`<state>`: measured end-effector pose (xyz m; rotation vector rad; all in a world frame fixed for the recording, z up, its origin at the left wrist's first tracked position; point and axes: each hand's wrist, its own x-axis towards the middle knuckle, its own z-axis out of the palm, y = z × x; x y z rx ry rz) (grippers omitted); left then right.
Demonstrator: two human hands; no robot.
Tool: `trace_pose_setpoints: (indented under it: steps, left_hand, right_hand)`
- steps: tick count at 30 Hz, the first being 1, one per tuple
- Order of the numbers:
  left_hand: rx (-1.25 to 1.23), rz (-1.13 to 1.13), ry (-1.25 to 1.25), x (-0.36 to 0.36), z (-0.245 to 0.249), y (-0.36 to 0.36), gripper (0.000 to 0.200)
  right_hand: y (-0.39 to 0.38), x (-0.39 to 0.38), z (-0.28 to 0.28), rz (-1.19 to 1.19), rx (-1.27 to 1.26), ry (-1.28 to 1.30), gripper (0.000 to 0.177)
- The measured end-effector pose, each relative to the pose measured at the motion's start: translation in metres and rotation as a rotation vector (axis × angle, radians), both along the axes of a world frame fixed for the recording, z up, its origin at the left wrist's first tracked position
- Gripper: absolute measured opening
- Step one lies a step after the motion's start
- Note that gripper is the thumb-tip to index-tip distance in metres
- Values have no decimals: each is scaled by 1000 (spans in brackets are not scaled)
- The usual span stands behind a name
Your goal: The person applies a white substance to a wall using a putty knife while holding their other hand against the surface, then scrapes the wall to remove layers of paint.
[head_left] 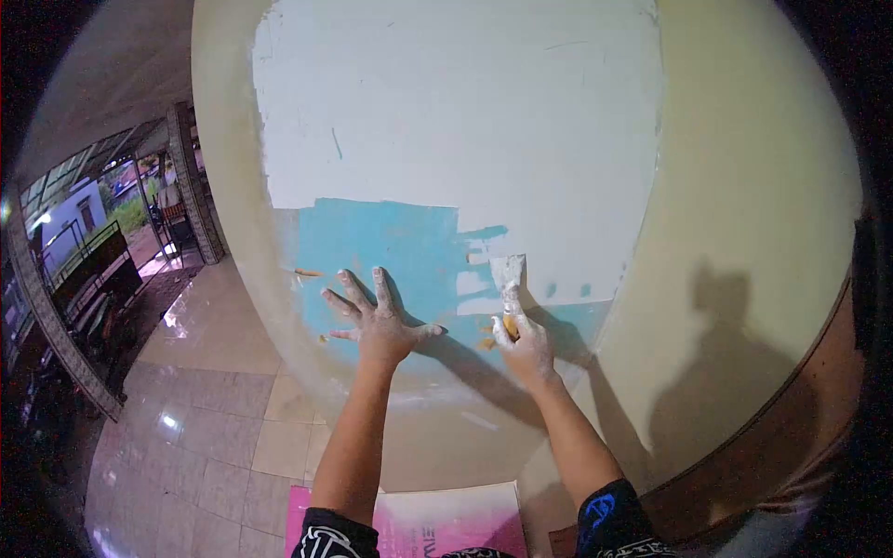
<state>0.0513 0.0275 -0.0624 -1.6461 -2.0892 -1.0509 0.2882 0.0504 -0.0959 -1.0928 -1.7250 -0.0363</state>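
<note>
My left hand lies spread against a turquoise patch of the wall, its fingers pointing up and dusted with white. In my right hand is a putty knife, gripped by its yellowish handle with the blade upward. The white-smeared blade overlaps the lower edge of the white coating, where turquoise strokes show through. That coating covers the upper wall, with a few thin scratches in it. White dust also covers the right fingers.
A pink and white printed sheet or box lies low at the wall's foot. Beige wall continues at right, carrying my shadow. Brown panelling runs beneath it. At left are a tiled floor, a pillar and a dark railing.
</note>
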Motion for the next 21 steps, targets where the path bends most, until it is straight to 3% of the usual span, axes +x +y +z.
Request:
trace_pose_setpoints:
  steps: [1, 2, 6, 8, 9, 12, 14, 16, 21]
  left_hand:
    - [284, -71, 134, -8, -12, 12, 149]
    - [282, -74, 137, -14, -26, 22, 149]
    - [95, 2, 92, -5, -9, 9, 148]
    - [127, -8, 95, -7, -12, 10, 149]
    - [-65, 29, 7, 4, 7, -5, 150]
    - [-127, 47, -8, 6, 12, -7, 152]
    - [-136, 61, 16, 1, 2, 0, 152]
    - [28, 19, 55, -2, -4, 3, 151]
    - [-68, 43, 9, 1, 7, -3, 149]
  right_hand:
    - [-4, -1, 5, 7, 2, 13, 67]
    - [-6, -3, 10, 16, 5, 28, 66]
    - [-2, -11, 29, -46, -51, -39, 65]
    - [-5, -12, 10, 18, -107, 25, 63]
    - [-7, -13, 0, 26, -56, 28, 62]
    - [7, -15, -12, 34, 22, 10, 61]
    - [10, -18, 2, 24, -102, 25, 56]
    - [6, -20, 11, 43, -15, 29, 52]
    - [-1, -23, -2, -8, 67, -27, 66]
